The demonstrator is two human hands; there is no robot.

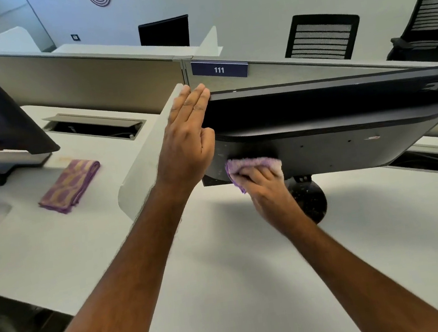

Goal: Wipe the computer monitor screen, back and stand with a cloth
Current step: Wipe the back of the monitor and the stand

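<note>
Two bare, sleeveless forearms

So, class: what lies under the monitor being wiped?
Under the monitor: its round black stand base on the white desk. The right hand and purple cloth hide the stand's neck.

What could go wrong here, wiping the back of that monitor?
1. The left hand only rests flat on the monitor edge; a hard push from the right hand with the cloth could swivel or tip it.
2. The round stand base looks small, so the monitor may rock.
3. The cloth could snag near the stand mount.
</note>
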